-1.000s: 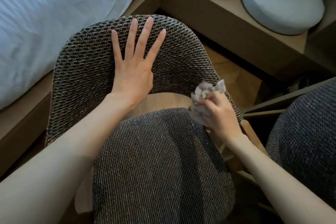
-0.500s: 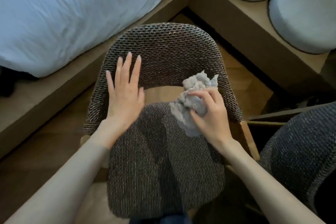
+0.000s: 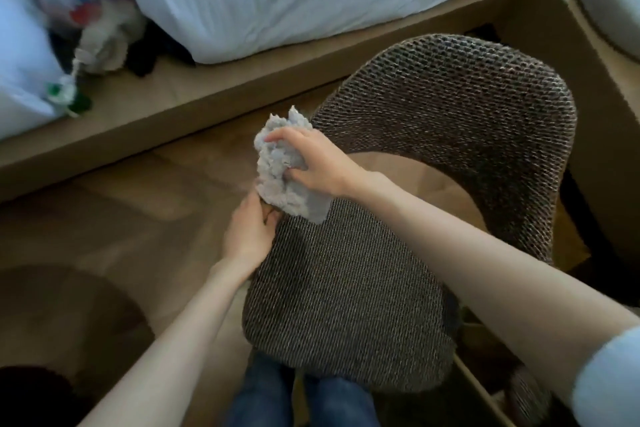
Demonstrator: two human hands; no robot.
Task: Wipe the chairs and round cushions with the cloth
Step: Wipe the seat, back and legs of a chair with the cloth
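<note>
Grey crumpled cloth (image 3: 282,168), clenched in your right hand (image 3: 320,163), meets the woven brown chair (image 3: 346,288) at the seat edge your left hand (image 3: 247,234) grips.

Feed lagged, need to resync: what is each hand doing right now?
Left hand: fingers curled over the chair seat edge, gripping it.
Right hand: gripping the bunched cloth.

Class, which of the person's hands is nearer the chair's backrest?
Right. The right hand, gripping the cloth, is beside the end of the backrest; the left hand is lower, at the seat edge.
</note>
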